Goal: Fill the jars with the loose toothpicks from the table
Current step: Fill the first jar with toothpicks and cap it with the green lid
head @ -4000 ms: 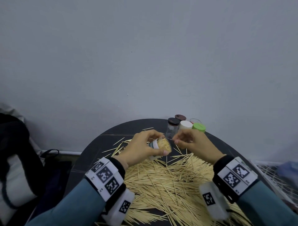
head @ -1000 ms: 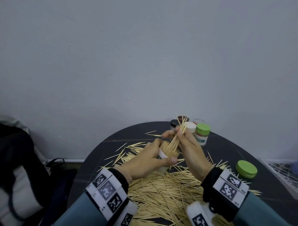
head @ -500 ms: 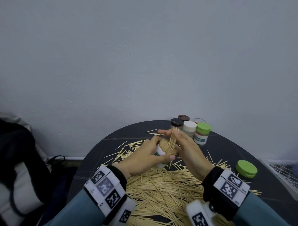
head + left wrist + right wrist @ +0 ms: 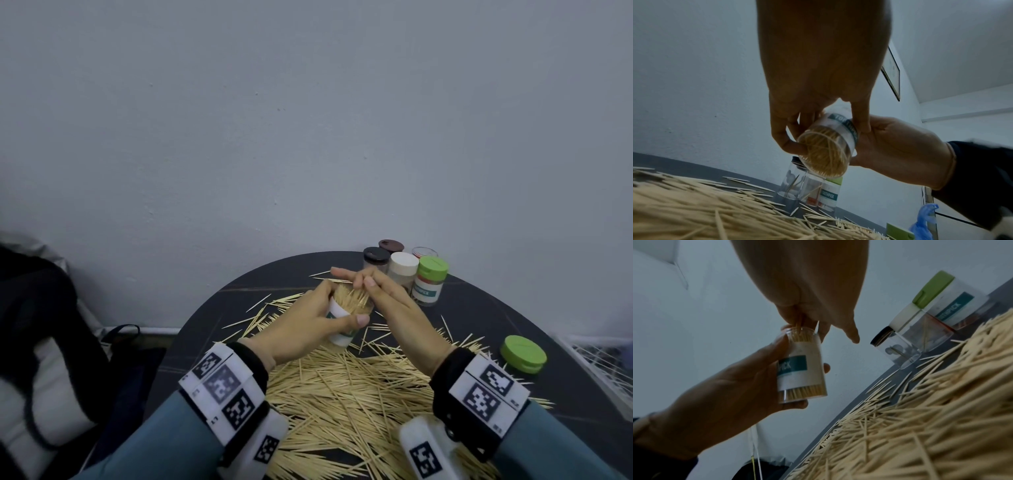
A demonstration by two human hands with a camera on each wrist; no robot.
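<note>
Plain grey wall [image 4: 308,120] behind a dark, seemingly round table [image 4: 212,318].

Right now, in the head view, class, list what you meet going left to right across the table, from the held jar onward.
Held jar → black-lidded jar → white-lidded jar → green-lidded jar → loose green lid.

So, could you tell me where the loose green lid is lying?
In the head view the green lid lies on the table's right side, beside the toothpick pile.
</note>
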